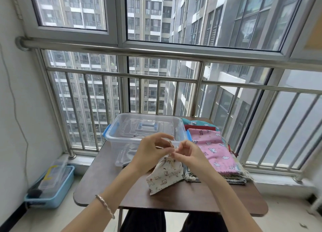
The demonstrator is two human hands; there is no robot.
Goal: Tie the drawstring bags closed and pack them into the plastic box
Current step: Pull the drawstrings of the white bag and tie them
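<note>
Both hands are up over the middle of the tabletop (104, 179), working close together at the neck of one bag. The left hand (151, 149) has its fingers curled in, thumb and forefinger pinched on the cord (172, 144), and the right hand (190, 153) mirrors it just beside, fingertips nipped on the same cord, the two hands almost touching. Below them hangs the cream drawstring bag (165, 176), printed with little animals, its mouth gathered tight at the top and its bottom corner resting on the tabletop near the front edge. Whether a knot is formed, I cannot tell; the fingers cover it. Just beyond the hands, on the far left of the tabletop, sits the clear plastic box (120, 139) with blue latches, open at the top, a lid with a blue handle showing through its walls. To the right lies the stack of flat bags (214, 149), a pink one on top, teal and red ones peeking out at the far end. A bracelet (104, 205) circles the left wrist. Down on the floor at left, a blue basket (50, 188) stands against the wall.
</note>
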